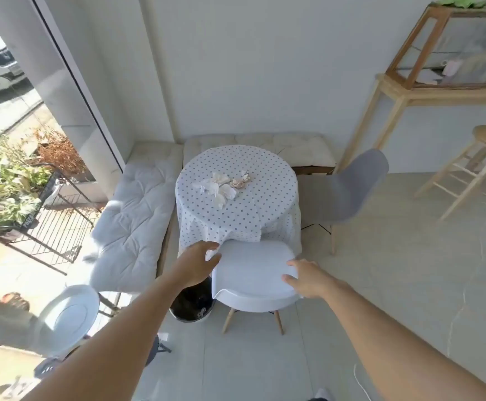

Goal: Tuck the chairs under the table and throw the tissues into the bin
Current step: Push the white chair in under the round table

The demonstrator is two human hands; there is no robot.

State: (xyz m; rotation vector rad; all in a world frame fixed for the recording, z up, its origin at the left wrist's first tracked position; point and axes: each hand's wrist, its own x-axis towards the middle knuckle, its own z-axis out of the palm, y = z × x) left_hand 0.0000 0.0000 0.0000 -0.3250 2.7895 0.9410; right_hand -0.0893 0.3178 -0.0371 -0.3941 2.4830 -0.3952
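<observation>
A round table (268,169) under a dotted white cloth stands ahead, with several crumpled tissues (221,186) on top. A white shell chair (253,273) faces the table, its front edge at the hanging cloth. My left hand (198,263) rests open on the left side of its backrest; my right hand (305,277) rests open on the right side. A grey chair (348,189) stands to the table's right, turned sideways and pulled out. A dark round bin (191,303) sits on the floor left of the white chair, partly hidden by my left arm.
Cushioned benches (132,221) line the left and far sides of the table. A small white round table (68,319) is at lower left by the window. A wooden stool (473,169) and a wooden stand with a glass case (450,53) stand at right. Tiled floor (395,270) stretches right.
</observation>
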